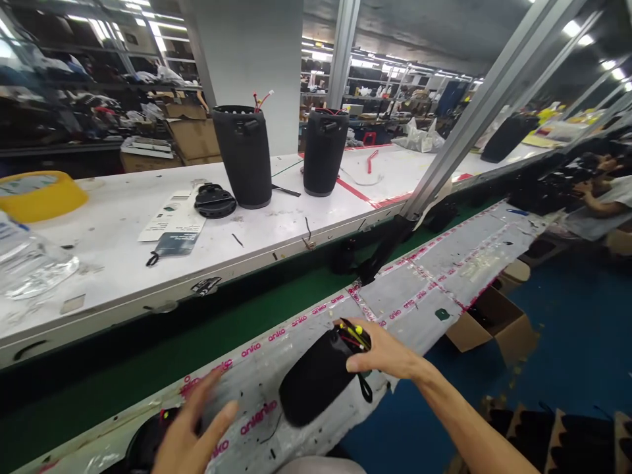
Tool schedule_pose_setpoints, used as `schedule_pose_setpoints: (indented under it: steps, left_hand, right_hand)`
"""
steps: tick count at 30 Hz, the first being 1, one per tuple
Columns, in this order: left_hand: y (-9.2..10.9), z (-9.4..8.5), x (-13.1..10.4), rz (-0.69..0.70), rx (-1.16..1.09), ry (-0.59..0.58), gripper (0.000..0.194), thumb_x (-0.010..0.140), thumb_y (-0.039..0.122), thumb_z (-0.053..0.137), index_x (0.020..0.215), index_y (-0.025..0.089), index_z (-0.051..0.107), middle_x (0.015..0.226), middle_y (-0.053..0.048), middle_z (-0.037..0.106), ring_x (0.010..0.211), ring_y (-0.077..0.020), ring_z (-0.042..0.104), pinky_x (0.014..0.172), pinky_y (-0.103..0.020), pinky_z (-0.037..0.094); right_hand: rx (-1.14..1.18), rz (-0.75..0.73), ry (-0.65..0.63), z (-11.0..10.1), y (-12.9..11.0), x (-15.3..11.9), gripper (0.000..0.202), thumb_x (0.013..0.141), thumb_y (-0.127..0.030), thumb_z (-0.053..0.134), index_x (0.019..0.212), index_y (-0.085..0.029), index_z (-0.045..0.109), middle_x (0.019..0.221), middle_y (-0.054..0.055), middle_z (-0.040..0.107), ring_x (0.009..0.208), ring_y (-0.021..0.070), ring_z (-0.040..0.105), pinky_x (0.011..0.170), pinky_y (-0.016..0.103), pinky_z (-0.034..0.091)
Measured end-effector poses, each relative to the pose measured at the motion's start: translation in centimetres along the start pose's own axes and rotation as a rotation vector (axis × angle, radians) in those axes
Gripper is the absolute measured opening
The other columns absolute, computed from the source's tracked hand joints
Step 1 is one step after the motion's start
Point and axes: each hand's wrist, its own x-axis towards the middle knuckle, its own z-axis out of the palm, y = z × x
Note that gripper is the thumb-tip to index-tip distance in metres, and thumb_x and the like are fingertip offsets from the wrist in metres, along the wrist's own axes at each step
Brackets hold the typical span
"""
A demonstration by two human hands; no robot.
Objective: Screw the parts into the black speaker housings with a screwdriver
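A black cylindrical speaker body (316,378) lies tilted on the plastic-covered bench (395,299), with red and yellow wires (356,334) showing at its upper end. My right hand (378,352) grips that wired end, fingers over the rim and thumb on the near side. A black strap loop hangs below it. My left hand (195,428) is spread with thumb and fingers apart, slightly blurred, to the left of the speaker body. Beneath and beside it sits a dark round part (143,441), partly hidden by the hand, with a small red and yellow bit on top.
Two upright black speaker bodies (244,158) stand on the white shelf (276,230), near a black round cap (215,200), printed cards (172,220) and a yellow tape roll (42,195). A metal post (459,131) rises at the right. An open carton (488,326) stands below the bench.
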Motion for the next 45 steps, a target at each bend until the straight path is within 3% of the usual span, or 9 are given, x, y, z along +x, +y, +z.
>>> schedule_pose_setpoints:
  steps: [3, 7, 10, 13, 15, 21, 26, 35, 45]
  left_hand:
    - [2.8, 2.1, -0.5, -0.011, -0.57, -0.71, 0.068, 0.087, 0.063, 0.06, 0.145, 0.027, 0.055, 0.153, -0.012, 0.055, 0.146, -0.0396, 0.041, 0.123, -0.057, 0.026]
    - [4.2, 3.1, -2.2, 0.008, -0.72, -0.907, 0.084, 0.073, 0.067, 0.073, 0.144, 0.023, 0.058, 0.15, -0.011, 0.058, 0.144, -0.0435, 0.043, 0.121, -0.056, 0.03]
    - [3.5, 2.7, -4.0, -0.135, -0.852, -0.752, 0.082, 0.071, 0.057, 0.078, 0.144, 0.026, 0.057, 0.145, -0.01, 0.063, 0.142, -0.0434, 0.045, 0.12, -0.058, 0.031]
    - [2.6, 1.9, -5.5, -0.229, -0.863, -0.485, 0.078, 0.072, 0.056, 0.079, 0.141, 0.027, 0.058, 0.141, -0.009, 0.066, 0.14, -0.0412, 0.049, 0.117, -0.054, 0.036]
    - [2.6, 1.5, -6.2, -0.237, -0.805, -0.388, 0.075, 0.073, 0.056, 0.079, 0.139, 0.026, 0.06, 0.14, -0.009, 0.067, 0.139, -0.0399, 0.05, 0.115, -0.05, 0.04]
    - [3.0, 1.0, -7.1, -0.174, -0.759, -0.373, 0.074, 0.073, 0.054, 0.08, 0.137, 0.022, 0.06, 0.132, -0.012, 0.071, 0.127, -0.0404, 0.061, 0.109, -0.051, 0.046]
    - [2.7, 0.8, -7.3, -0.13, -0.746, -0.394, 0.079, 0.068, 0.05, 0.085, 0.137, 0.023, 0.058, 0.133, -0.012, 0.07, 0.129, -0.0417, 0.058, 0.109, -0.051, 0.046]
    - [2.6, 0.7, -7.5, -0.061, -0.489, -0.241, 0.082, 0.065, 0.054, 0.084, 0.136, 0.023, 0.057, 0.136, -0.013, 0.068, 0.134, -0.0412, 0.055, 0.116, -0.054, 0.039]
    - [1.9, 1.4, -8.4, -0.067, -0.34, -0.116, 0.088, 0.068, 0.057, 0.08, 0.141, 0.02, 0.049, 0.138, -0.014, 0.065, 0.134, -0.0403, 0.054, 0.116, -0.054, 0.037]
  right_hand:
    - [0.306, -0.142, -0.326, 1.8, -3.5, 0.0, 0.081, 0.058, -0.062, 0.088, 0.125, -0.022, 0.067, 0.109, 0.003, 0.071, 0.1, 0.0285, 0.067, 0.085, 0.035, 0.054]
    - [0.658, -0.183, -0.604, 4.5, -6.8, 0.2, 0.08, 0.05, -0.048, 0.097, 0.12, -0.021, 0.066, 0.107, 0.002, 0.068, 0.1, 0.0272, 0.063, 0.087, 0.036, 0.051]
    - [0.544, -0.05, -0.401, 5.4, -7.8, -0.9, 0.079, 0.064, -0.048, 0.092, 0.132, -0.027, 0.058, 0.12, 0.004, 0.065, 0.1, 0.0259, 0.063, 0.087, 0.036, 0.051]
    - [0.23, 0.004, -0.201, 5.5, -8.6, -3.0, 0.037, 0.099, -0.051, 0.058, 0.13, -0.032, 0.052, 0.126, 0.004, 0.062, 0.109, 0.0246, 0.061, 0.091, 0.039, 0.049]
    - [0.051, -0.047, -0.201, 5.5, -9.3, -4.5, 0.024, 0.108, -0.046, 0.039, 0.124, -0.032, 0.05, 0.117, 0.003, 0.064, 0.107, 0.0236, 0.061, 0.09, 0.04, 0.048]
    - [-0.458, -0.392, -0.342, 6.6, -11.2, -6.2, 0.014, 0.109, -0.032, 0.042, 0.117, -0.025, 0.05, 0.1, 0.003, 0.068, 0.088, 0.0275, 0.068, 0.077, 0.042, 0.048]
    - [-0.745, -0.549, -0.302, 7.1, -11.8, -5.9, 0.01, 0.107, -0.033, 0.049, 0.107, -0.023, 0.047, 0.088, 0.002, 0.065, 0.068, 0.0263, 0.065, 0.058, 0.038, 0.038]
    - [-0.902, -0.608, -0.276, 7.0, -12.1, -6.2, 0.006, 0.107, -0.026, 0.045, 0.101, -0.025, 0.042, 0.079, 0.0, 0.062, 0.06, 0.0247, 0.059, 0.05, 0.04, 0.017]
    - [-0.952, -0.704, -0.185, 8.2, -11.0, -6.3, 0.024, 0.096, -0.026, 0.065, 0.097, -0.022, 0.042, 0.071, -0.003, 0.057, 0.051, 0.0195, 0.056, 0.045, 0.039, 0.017]
